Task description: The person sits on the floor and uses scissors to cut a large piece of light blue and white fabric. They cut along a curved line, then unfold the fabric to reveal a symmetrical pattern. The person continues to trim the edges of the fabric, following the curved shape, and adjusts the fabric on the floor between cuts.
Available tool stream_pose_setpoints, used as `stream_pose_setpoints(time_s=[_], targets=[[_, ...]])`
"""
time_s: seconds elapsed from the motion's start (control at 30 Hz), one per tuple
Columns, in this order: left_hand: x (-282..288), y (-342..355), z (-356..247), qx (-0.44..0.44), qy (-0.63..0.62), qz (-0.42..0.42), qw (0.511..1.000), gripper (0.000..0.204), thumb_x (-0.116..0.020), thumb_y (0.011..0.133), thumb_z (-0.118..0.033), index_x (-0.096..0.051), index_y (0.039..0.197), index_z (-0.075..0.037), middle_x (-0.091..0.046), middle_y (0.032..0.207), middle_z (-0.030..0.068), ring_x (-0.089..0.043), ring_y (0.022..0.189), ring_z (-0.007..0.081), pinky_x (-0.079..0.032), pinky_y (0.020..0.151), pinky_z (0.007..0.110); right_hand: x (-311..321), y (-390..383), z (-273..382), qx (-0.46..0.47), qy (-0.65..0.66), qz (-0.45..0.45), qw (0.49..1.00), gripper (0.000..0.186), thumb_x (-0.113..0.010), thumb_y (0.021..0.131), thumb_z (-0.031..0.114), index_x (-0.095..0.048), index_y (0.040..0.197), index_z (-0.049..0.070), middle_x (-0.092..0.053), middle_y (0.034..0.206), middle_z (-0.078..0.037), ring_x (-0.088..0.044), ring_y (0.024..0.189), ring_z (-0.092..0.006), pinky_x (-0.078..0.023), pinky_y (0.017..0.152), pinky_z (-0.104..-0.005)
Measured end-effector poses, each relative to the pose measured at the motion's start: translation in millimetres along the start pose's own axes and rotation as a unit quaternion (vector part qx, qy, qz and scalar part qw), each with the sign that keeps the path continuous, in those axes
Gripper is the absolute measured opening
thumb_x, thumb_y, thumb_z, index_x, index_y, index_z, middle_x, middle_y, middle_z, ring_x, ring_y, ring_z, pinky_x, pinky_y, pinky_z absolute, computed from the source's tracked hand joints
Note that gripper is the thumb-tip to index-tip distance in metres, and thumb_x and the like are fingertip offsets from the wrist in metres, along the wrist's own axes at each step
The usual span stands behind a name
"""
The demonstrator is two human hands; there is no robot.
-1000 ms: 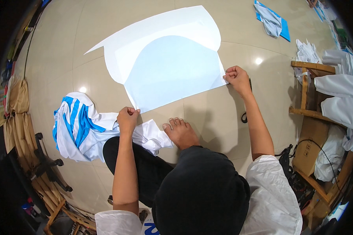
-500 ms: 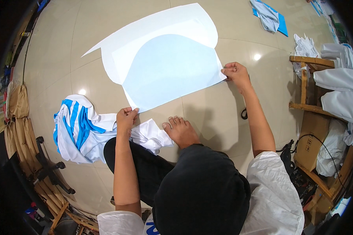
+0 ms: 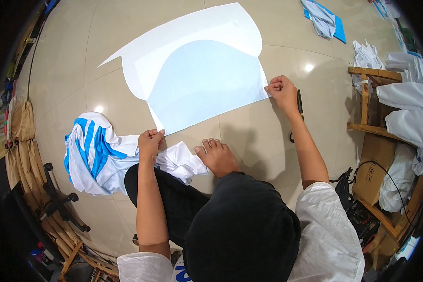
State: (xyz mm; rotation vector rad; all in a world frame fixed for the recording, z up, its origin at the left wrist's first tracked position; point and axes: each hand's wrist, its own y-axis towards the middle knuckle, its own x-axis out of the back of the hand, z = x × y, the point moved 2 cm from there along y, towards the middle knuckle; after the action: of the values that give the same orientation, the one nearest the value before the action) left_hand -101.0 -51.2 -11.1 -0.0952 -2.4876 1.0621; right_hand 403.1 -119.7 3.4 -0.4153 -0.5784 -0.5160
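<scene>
A light blue fabric piece (image 3: 204, 84) with a domed far edge lies over larger white sheets (image 3: 216, 23) on the tiled floor. At its near left corner, my left hand (image 3: 150, 143) is closed, thumb and fingers pinching the edge. My right hand (image 3: 283, 91) pinches the near right corner in the same way. The near edge runs fairly straight between the two hands. Partly hidden under my right forearm lies a pair of scissors (image 3: 300, 104) with dark blades and a black handle loop.
Crumpled white and blue striped fabric (image 3: 94, 150) lies at the left, beside a white cloth (image 3: 181, 162) near my bare foot (image 3: 217, 157). A wooden stool (image 3: 364, 98) and cardboard box (image 3: 373, 164) stand at the right. Folded blue cloth (image 3: 325, 21) lies at the far right.
My right hand and forearm have shifted very slightly, so the scissor blades now show beside the wrist. Both hands stay at the fabric's near corners.
</scene>
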Motion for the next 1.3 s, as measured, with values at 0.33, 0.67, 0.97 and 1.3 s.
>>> stream_pose_setpoints(time_s=[0.33, 0.67, 0.97, 1.3], targets=[[-10.9, -4.6, -13.3, 0.005, 0.002, -0.025, 1.0, 0.026, -0.087, 0.093, -0.023, -0.07, 0.095, -0.003, -0.068, 0.076, 0.0009, -0.062, 0.064, 0.0088, -0.049, 0.056, 0.023, -15.4, -18.7, -6.8, -0.006, -0.084, -0.032, 0.996, 0.033, -0.089, 0.08, 0.012, -0.073, 0.106, -0.002, -0.076, 0.085, -0.012, -0.073, 0.077, -0.024, -0.059, 0.076, -0.0367], [-10.9, 1.7, -4.9, 0.019, -0.021, -0.043, 0.999, 0.023, -0.079, 0.099, -0.025, -0.07, 0.092, -0.004, -0.068, 0.078, 0.001, -0.067, 0.067, 0.0104, -0.051, 0.057, 0.024, -10.8, -8.6, -14.5, -0.084, 0.028, 0.024, 0.996, 0.026, -0.084, 0.082, 0.013, -0.072, 0.098, -0.003, -0.074, 0.084, -0.011, -0.071, 0.075, -0.0201, -0.057, 0.068, -0.035], [-14.1, -4.3, -6.9, 0.001, -0.035, -0.04, 0.999, 0.023, -0.081, 0.099, -0.023, -0.073, 0.094, -0.001, -0.071, 0.079, 0.0025, -0.068, 0.066, 0.0103, -0.051, 0.058, 0.023, -2.5, -16.2, -5.1, -0.18, 0.221, 0.053, 0.957, 0.033, -0.083, 0.091, 0.003, -0.064, 0.115, -0.009, -0.073, 0.089, -0.011, -0.067, 0.07, -0.0139, -0.057, 0.063, -0.0277], [-4.9, -3.7, -0.1, 0.002, -0.041, -0.029, 0.999, 0.024, -0.078, 0.101, -0.021, -0.073, 0.091, 0.0, -0.07, 0.072, 0.0037, -0.065, 0.062, 0.0089, -0.049, 0.057, 0.023, -4.2, -17.0, -2.8, -0.169, 0.18, 0.069, 0.967, 0.029, -0.084, 0.089, 0.002, -0.067, 0.108, -0.01, -0.072, 0.081, -0.01, -0.065, 0.063, -0.0128, -0.053, 0.056, -0.0262]])
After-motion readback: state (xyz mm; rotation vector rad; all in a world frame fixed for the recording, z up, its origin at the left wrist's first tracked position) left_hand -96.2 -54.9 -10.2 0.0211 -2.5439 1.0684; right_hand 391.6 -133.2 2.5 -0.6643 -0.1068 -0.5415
